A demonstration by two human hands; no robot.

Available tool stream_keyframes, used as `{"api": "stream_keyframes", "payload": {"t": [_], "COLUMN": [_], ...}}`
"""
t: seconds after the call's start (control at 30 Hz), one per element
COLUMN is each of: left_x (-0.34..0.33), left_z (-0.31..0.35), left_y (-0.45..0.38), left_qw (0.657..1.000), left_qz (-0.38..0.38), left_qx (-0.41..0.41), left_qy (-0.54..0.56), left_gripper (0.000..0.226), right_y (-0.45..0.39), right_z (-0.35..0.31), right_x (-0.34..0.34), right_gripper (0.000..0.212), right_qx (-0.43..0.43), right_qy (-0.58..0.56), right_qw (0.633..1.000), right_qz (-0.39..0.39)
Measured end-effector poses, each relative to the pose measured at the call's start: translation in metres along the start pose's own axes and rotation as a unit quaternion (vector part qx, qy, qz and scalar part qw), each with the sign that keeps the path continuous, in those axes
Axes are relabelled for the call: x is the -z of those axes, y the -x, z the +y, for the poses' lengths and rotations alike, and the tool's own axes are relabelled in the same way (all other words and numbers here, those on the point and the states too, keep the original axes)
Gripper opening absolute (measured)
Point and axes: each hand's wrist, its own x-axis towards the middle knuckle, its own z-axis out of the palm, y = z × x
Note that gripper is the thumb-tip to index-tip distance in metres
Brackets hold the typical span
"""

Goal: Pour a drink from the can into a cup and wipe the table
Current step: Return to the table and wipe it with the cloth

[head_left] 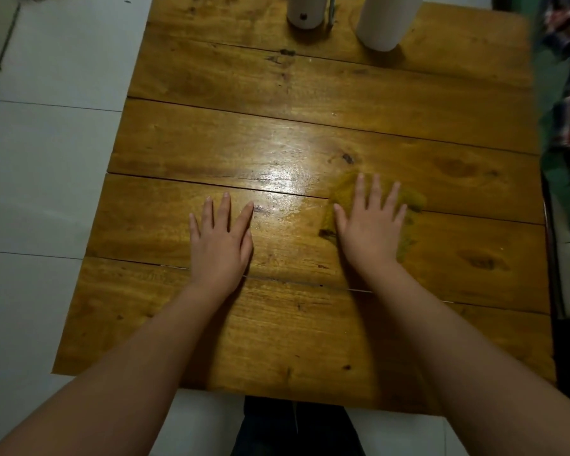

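My right hand [371, 222] lies flat, fingers spread, on top of a yellow-brown cloth [410, 199] on the wooden table [277, 324]. The cloth shows around my fingers and to the right of my palm. My left hand [222, 240] rests flat on the bare wood, palm down, holding nothing. A wet, shiny patch [283, 179] lies between and just beyond my hands. At the far edge stand two white cylinders, cut off by the frame: one [305, 11] at centre and a wider one [384, 23] to its right. I cannot tell which is the can or the cup.
A thin metal rod [331, 9] stands between the two white cylinders. A green and plaid fabric [566, 110] hangs along the table's right edge. White tiled floor [46, 143] lies to the left. My dark trousers [297, 426] show below the near edge.
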Motion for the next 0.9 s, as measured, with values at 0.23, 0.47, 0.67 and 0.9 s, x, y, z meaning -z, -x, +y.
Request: {"api": "stream_keyframes", "payload": {"t": [0.23,0.47,0.67,0.9], "left_x": [0.000,-0.001,-0.002,-0.008], "left_z": [-0.003,-0.002,0.005,0.015], "left_y": [0.008,0.030,0.043,0.069], "left_qw": [0.999,0.998,0.998,0.996], "left_qz": [-0.012,-0.019,-0.013,-0.021], "left_qx": [0.003,0.014,0.029,0.053], "left_qy": [0.030,0.061,0.062,0.064], "left_gripper": [0.051,0.055,0.054,0.053], "right_y": [0.009,0.051,0.073,0.073], "right_z": [0.037,-0.024,-0.022,0.067], "right_x": [0.002,-0.012,-0.016,-0.008], "right_gripper": [0.065,0.064,0.060,0.059], "right_qx": [-0.127,0.062,0.101,-0.095], "right_qy": [-0.079,-0.023,0.015,-0.050], "right_qw": [0.988,0.998,0.994,0.994], "right_qz": [0.028,-0.006,-0.037,-0.008]}}
